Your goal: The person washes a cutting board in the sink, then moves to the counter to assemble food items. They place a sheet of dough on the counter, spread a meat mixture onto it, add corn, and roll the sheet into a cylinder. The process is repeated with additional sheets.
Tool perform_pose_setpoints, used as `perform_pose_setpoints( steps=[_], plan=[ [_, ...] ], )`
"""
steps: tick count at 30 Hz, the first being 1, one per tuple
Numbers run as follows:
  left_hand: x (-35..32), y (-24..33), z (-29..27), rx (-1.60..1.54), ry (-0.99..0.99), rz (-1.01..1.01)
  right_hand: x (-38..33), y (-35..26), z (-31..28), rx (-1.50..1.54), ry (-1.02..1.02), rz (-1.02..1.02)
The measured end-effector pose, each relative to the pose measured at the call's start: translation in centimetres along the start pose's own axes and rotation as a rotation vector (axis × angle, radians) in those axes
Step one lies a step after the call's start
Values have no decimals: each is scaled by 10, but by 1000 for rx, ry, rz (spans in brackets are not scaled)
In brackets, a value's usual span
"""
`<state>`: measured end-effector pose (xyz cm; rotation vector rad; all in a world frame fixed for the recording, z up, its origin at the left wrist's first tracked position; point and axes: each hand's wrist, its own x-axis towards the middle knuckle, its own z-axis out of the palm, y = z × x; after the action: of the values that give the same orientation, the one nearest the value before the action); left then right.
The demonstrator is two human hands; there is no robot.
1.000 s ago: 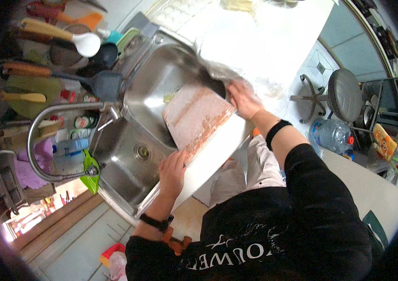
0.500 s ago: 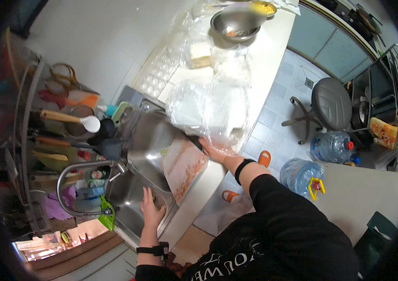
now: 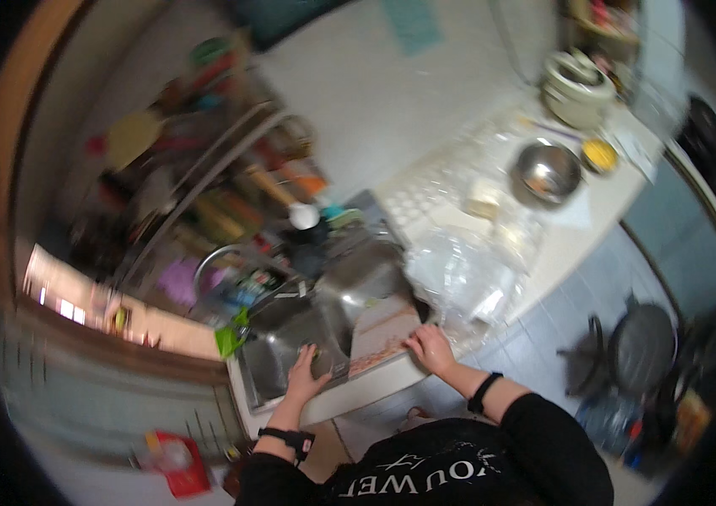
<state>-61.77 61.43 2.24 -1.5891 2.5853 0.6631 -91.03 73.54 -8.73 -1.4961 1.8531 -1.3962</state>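
Note:
My left hand (image 3: 307, 377) is over the left sink basin (image 3: 269, 363), its fingers stretched and thumb apart, with nothing seen in it. A pale chopping board (image 3: 382, 327) lies across the right sink basin (image 3: 364, 274) and the counter's front edge, small reddish bits scattered along its near side. By the board's right edge is my right hand (image 3: 432, 347), fingers curled in; whatever they may grip is hidden and blurred. Just beyond that hand, clear plastic bags (image 3: 459, 278) cover whitish trays on the counter.
A curved faucet (image 3: 206, 268) and a crowded utensil rack (image 3: 198, 194) stand behind the sink. Farther right on the counter are a pale block (image 3: 484, 198), a steel bowl (image 3: 547, 171), a small bowl of yellow pieces (image 3: 600, 155) and a cooker (image 3: 577, 88). A stool (image 3: 642, 346) stands right.
The view has swung, so the whole counter sits differently in it. My right hand has come out from beside the plastic, its fingers now more curled. The left hand still hovers at the left basin.

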Motion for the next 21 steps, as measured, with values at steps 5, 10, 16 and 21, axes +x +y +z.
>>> perform_pose_setpoints(
  steps=[5, 10, 16, 21],
  plan=[
    [-8, -19, -6, -406, 259, -132, 18, -41, -3, -115, -343, -206],
    [-9, -36, -38, -953, 333, -182, 31, -45, 2, 89, -575, 129],
    [10, -78, -73, -899, 403, -108, 39, -71, 0, 315, -544, 370],
    [30, -97, -81, -953, 245, 56, 1, -80, -28, 339, -477, 472]
  ],
)
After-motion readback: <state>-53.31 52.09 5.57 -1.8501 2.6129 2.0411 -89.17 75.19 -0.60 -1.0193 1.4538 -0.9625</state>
